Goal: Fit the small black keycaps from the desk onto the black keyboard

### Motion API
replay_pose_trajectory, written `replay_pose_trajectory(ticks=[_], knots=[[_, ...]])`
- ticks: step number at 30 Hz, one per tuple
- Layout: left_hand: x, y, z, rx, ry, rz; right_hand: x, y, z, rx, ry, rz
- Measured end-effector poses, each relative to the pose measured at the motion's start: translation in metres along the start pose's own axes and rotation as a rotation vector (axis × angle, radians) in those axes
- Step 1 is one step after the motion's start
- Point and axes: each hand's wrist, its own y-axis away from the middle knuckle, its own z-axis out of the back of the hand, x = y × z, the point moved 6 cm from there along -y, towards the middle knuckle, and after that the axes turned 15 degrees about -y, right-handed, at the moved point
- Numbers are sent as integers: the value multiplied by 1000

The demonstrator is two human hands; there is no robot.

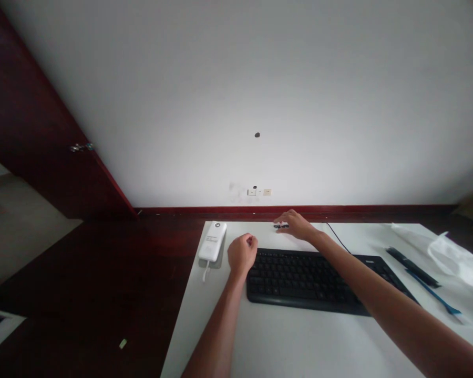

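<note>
A black keyboard (319, 281) lies across the white table (268, 346). My left hand (242, 253) rests as a loose fist on the table just left of the keyboard's far left corner, holding nothing that I can see. My right hand (295, 224) reaches over the keyboard to the table's far edge, its fingers spread on a small dark object (280, 226). Whether the fingers grip that object is unclear. A thin black cable (337, 237) runs from the keyboard's back toward the wall.
A white power bank (212, 241) with a short cord lies at the table's far left corner. At the right lie a long dark flat piece (412, 266), a blue strip (437, 298) and a clear plastic bag (455, 257). Dark red floor is at left, a white wall behind.
</note>
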Motion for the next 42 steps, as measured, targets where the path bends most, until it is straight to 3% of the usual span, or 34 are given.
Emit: replay_pose_trajectory(ticks=[7, 12, 18, 21, 31, 36, 42], knots=[[0, 0, 1, 15, 0, 15, 21, -1, -6, -6, 13, -4], [0, 1, 3, 7, 21, 12, 48, 26, 0, -46, -24, 24], [-1, 2, 4, 20, -2, 11, 23, 92, 16, -163, -180, -181], [-2, 1, 4, 23, -3, -1, 11, 109, 22, -227, -222, -255], [4, -3, 5, -3, 155, 27, 41, 109, 36, -389, -126, -56], [-9, -4, 18, -82, 468, -106, 74, 106, 31, -402, -192, -35], [-44, 14, 26, -38, 281, -370, 105, 99, 15, -366, -264, -4]])
